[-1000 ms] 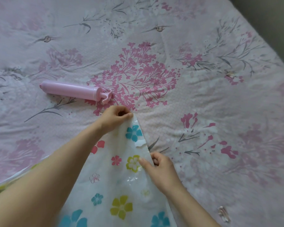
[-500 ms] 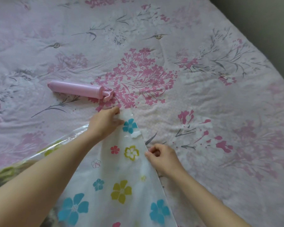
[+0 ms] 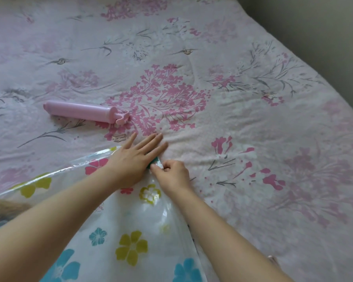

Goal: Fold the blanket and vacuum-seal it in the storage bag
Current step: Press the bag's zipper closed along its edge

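We are working on a bed [image 3: 253,139] covered by a pale pink floral sheet, and we are laying the storage bag [image 3: 118,231], clear plastic printed with blue, yellow and pink flowers, across the bed's near left portion, with its far corner reaching toward the bed's middle. We are pressing our left hand [image 3: 135,159] flat on that far corner, fingers straight and spread, their tips resting past the bag's edge on the sheet. We are pinching the bag's right edge with our right hand [image 3: 171,174], fingers curled tight, just beside the left hand's heel. At the near left edge of the bed something pale and fuzzy [image 3: 6,206] is showing through the plastic, though we cannot tell whether it is the blanket. A pink hand pump [image 3: 86,111] is lying on its side farther toward the bed's left, well apart from the bag. A small clear clip [image 3: 118,137] is sitting on the sheet between the pump and our left fingers.
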Tool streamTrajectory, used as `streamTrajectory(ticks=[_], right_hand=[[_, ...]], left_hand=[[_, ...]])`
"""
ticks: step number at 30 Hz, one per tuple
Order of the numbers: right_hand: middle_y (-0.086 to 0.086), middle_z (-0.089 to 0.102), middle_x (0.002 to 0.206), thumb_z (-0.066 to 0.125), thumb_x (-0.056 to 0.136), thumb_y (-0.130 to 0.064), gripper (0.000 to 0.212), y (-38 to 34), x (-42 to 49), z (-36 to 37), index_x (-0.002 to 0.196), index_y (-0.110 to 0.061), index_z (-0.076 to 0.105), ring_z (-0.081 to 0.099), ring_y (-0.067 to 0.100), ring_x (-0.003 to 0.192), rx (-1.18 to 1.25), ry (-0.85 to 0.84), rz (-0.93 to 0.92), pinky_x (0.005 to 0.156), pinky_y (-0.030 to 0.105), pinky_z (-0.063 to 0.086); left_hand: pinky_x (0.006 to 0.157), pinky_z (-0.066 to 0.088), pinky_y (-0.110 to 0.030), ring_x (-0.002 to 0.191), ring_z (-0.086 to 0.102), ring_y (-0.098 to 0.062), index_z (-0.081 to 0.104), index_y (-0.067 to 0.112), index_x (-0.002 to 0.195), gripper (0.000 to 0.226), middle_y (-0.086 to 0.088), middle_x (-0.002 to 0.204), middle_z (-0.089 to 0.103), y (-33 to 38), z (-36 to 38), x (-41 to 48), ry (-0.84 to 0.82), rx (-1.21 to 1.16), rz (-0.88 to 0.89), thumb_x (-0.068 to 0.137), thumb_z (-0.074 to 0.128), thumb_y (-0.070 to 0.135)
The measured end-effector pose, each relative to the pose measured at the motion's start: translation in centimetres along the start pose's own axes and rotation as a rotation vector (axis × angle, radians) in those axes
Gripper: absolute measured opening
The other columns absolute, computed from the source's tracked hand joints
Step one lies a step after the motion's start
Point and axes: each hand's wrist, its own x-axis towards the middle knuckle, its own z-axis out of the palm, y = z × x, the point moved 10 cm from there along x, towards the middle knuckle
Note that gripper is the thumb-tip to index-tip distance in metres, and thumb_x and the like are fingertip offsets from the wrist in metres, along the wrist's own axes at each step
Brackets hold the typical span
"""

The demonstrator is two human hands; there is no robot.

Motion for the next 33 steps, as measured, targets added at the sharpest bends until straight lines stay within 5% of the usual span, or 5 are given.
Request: streamTrajectory(ticks=[12,19,22,27,33], right_hand=[[0.015,0.069,0.096,0.058,0.087,-0.029,0.022,0.6,-1.2,0.8,0.088,-0.008,0.064,0.061,0.031,0.095,-0.077,0.103,0.025,0.075,0.031,0.044],[0.002,0.054,0.069,0.057,0.088,-0.029,0.037,1.4,-2.5,0.5,0.058,-0.018,0.039,0.050,0.023,0.072,-0.058,0.109,0.029,0.063,0.027,0.033],[-0.004,0.040,0.054,0.059,0.088,-0.025,0.037,1.1,-2.8,0.1,0.058,-0.014,0.040,0.039,0.016,0.057,0.019,0.071,-0.023,0.055,0.029,0.031],[-0.012,0.047,0.056,0.059,0.092,-0.025,0.021,-1.4,-3.5,-0.6,0.071,-0.019,0.057,0.043,0.000,0.048,0.186,-0.020,-0.142,0.053,0.017,0.036],[-0.009,0.048,0.058,0.062,0.090,-0.028,0.028,-3.1,-3.5,-0.6,0.064,-0.019,0.054,0.044,0.007,0.056,0.258,-0.060,-0.101,0.055,0.020,0.038]], left_hand=[[0.116,-0.016,-0.046,0.138,-0.028,-0.011,-0.039,0.018,0.135,0.077,0.004,0.152,-0.033,0.3,1.4,0.5,-0.048,0.022,-0.121,0.099,0.029,0.027],[0.120,-0.008,-0.045,0.144,-0.021,-0.010,-0.025,0.018,0.148,0.075,0.004,0.156,-0.027,0.6,1.8,0.7,-0.067,-0.050,-0.124,0.098,0.032,0.025],[0.120,0.009,-0.042,0.149,0.010,-0.015,0.022,0.019,0.152,0.066,0.005,0.161,0.008,-0.9,-0.5,0.9,0.015,-0.307,-0.142,0.091,0.044,0.008],[0.102,0.039,-0.050,0.108,0.066,-0.025,0.069,0.017,0.077,0.024,-0.002,0.100,0.073,4.2,-7.7,-1.1,0.395,-0.006,0.469,0.071,0.046,0.010],[0.063,0.050,-0.031,0.046,0.056,-0.022,0.053,0.015,0.055,0.013,0.001,0.048,0.053,4.0,-8.9,-0.8,0.240,0.077,0.518,0.068,0.054,0.012]])
